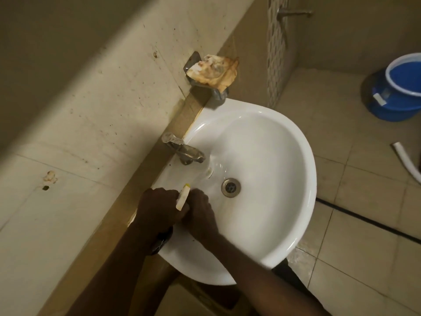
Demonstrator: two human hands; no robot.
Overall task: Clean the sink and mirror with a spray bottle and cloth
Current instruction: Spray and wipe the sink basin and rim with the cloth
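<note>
A white sink [284,179] hangs on the wall, with its drain [230,187] and a metal tap [185,151] at the left rim. Over that rim, both my hands meet around a spray bottle [183,197]. Only its white head with a yellow tip shows between them. My left hand [157,209] grips it from the left. My right hand [201,213] curls against it from the right, over the basin. The bottle's body is hidden by the hands. A stained orange-white cloth [216,69] lies on a metal wall holder above the sink. No mirror is in view.
A blue bucket [401,87] stands on the tiled floor at the far right. A white pipe [405,160] lies on the floor below it. A spotted tiled wall runs along the left, and a wall tap [293,12] sticks out at the top.
</note>
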